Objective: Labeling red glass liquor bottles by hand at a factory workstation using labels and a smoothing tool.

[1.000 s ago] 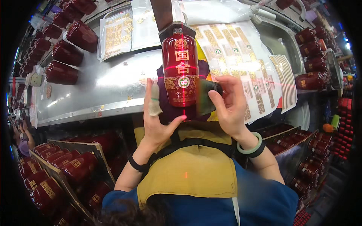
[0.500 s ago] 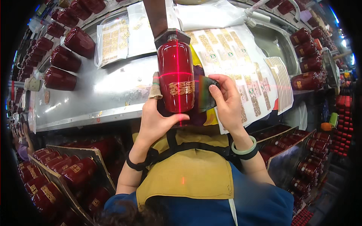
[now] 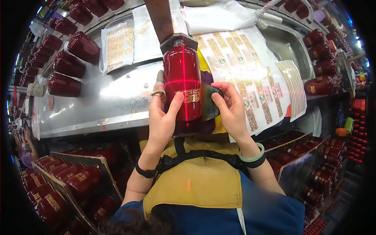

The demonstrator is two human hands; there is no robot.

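A glossy red bottle [image 3: 182, 70] lies in front of me, its neck toward the dark holder [image 3: 179, 40]. Red laser lines cross over it. Near its base is a gold patterned decal [image 3: 192, 96]. My left hand [image 3: 161, 117] grips the bottle's left side, thumb on the decal's left end; a cloth finger cover [image 3: 159, 87] is on one finger. Pinched between thumb and fingers of my right hand [image 3: 232, 111] is a dark, flat, scraper-like piece [image 3: 210, 102], at the bottle's right side. I cannot tell whether it touches the glass.
White sheets of gold decals [image 3: 239, 58] lie to the right, beside a metal sink [image 3: 288, 47]. More decal sheets [image 3: 117, 47] are at the far left of the metal worktop [image 3: 102, 105]. Red bottles [image 3: 64, 84] stand on both sides; crates of bottles [image 3: 80, 176] sit below.
My left thumb has moved up from the bottle's base onto the decal. The dark piece in my right hand has shifted slightly, and the view has tilted a little.
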